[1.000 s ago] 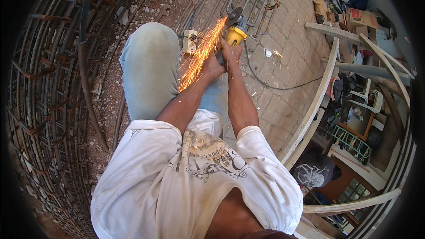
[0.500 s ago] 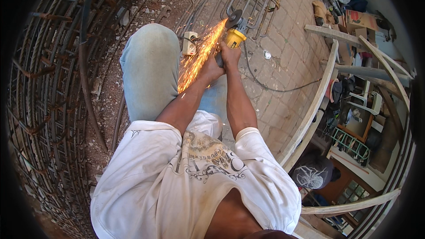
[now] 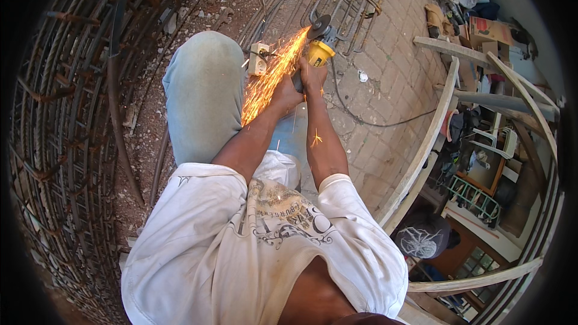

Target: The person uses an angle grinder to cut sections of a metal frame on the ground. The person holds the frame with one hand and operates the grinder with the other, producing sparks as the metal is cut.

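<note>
A yellow angle grinder (image 3: 320, 53) is held out in front of me by both hands. My right hand (image 3: 313, 77) is closed round its body just behind the yellow part. Lower and to the left, my left hand (image 3: 285, 94) is closed on the grinder's dark rear end. The dark cutting disc (image 3: 319, 26) meets steel rods at the near end of a bent rebar cage (image 3: 346, 9); the exact contact spot is hard to make out. A dense stream of orange sparks (image 3: 271, 81) flies from the disc down-left past my left forearm.
A white power socket block (image 3: 259, 59) with a plug lies left of the sparks. The grinder's black cord (image 3: 385, 124) curves over the paving. Stacked rusty rebar cages (image 3: 66, 126) fill the left. Wooden beams (image 3: 424, 144), a person's dark cap (image 3: 423, 235) and clutter are at right.
The sparks keep streaming, and a few stray ones now show over my right forearm. The grinder and both hands stay in nearly the same place.
</note>
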